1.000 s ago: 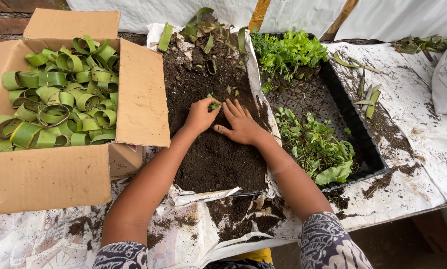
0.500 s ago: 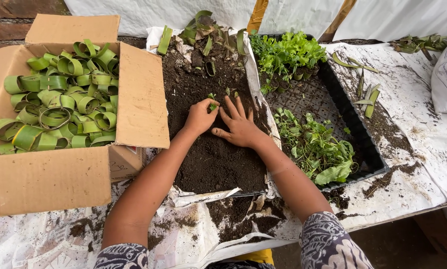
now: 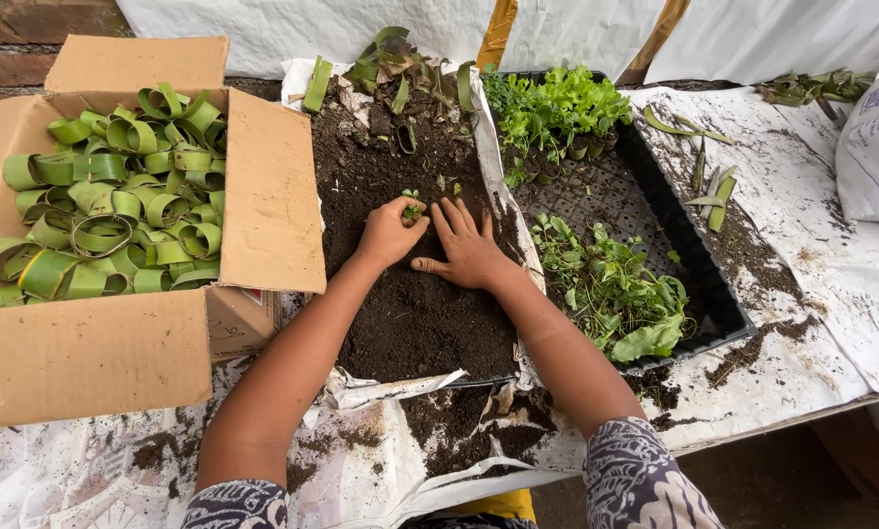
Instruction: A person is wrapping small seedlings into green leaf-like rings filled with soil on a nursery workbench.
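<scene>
Left hand: my left hand (image 3: 389,233) is curled into a loose fist on the dark soil (image 3: 410,313), fingertips closed round a small green seedling (image 3: 412,205) that stands upright just beyond the knuckles.
Right hand: my right hand (image 3: 467,250) lies flat, fingers spread and empty, pressing the soil just beside the left; the thumb points toward it.
Change: over the last second both hands have barely shifted; the right fingers have splayed a little wider. I judge the seedling is being firmed in place.
Seedling: middle of the soil bed, toward its far half.
Left of surface: an open cardboard box (image 3: 263,196) full of curled green leaf rings (image 3: 116,206).
Right of bed: a black tray (image 3: 694,255) with leafy seedlings (image 3: 616,294).
Far right edge: a white sack (image 3: 876,147).
</scene>
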